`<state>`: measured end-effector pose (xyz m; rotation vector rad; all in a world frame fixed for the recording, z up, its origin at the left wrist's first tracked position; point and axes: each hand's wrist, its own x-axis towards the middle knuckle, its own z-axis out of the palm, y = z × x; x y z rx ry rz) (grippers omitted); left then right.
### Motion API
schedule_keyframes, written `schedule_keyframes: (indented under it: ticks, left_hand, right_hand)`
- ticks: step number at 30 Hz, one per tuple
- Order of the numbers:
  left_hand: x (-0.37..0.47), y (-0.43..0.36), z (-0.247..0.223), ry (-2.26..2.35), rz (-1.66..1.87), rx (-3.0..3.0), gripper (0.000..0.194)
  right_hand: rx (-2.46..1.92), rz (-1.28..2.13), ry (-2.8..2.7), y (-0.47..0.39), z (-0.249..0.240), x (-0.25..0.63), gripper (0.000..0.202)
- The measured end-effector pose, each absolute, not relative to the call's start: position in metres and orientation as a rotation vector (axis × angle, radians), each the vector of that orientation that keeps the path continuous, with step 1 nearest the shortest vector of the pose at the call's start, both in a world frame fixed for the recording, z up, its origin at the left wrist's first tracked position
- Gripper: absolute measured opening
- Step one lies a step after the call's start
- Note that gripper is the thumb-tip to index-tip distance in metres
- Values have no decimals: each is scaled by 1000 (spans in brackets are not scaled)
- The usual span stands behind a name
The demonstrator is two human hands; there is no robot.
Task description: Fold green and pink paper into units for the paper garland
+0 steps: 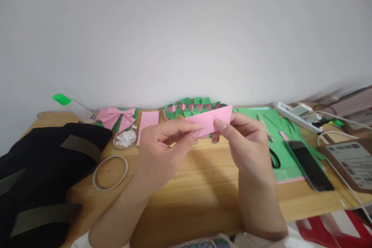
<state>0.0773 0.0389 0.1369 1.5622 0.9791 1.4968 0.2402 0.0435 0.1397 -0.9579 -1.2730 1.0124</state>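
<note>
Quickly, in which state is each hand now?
Left hand: closed, holding pink paper between thumb and fingers.
Right hand: closed, holding the same pink paper.

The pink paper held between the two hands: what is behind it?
Behind the held pink paper, a folded green and pink piece shows above the upper edge, with the wall beyond. What the paper covers cannot be seen.

Pink paper [209, 123]; green sheets [286, 166]; black cloth [52, 166], olive-grey bands [81, 148].

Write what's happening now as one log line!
left hand: holding pink paper | right hand: also holding it | phone: lying to the right
</note>
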Motion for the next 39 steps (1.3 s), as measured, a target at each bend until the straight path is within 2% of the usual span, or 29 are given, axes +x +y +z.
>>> schedule_keyframes:
  ticks: [7, 14, 25, 39]
  left_hand:
    - [78, 41, 136, 1033, 1500, 1600, 24]
    - [76, 40, 139, 1062, 1488, 1771, 34]
    - [77, 40, 137, 1018, 1473, 1843, 35]
    - [79, 43, 137, 945, 1425, 1457, 13]
  right_hand:
    - [-953, 979, -1303, 45, 139, 240, 17]
    - [-945, 949, -1342, 46, 141, 239, 13]
    - [-926, 950, -1358, 47, 144, 236, 11]
    - [-933, 948, -1352, 44, 142, 235, 14]
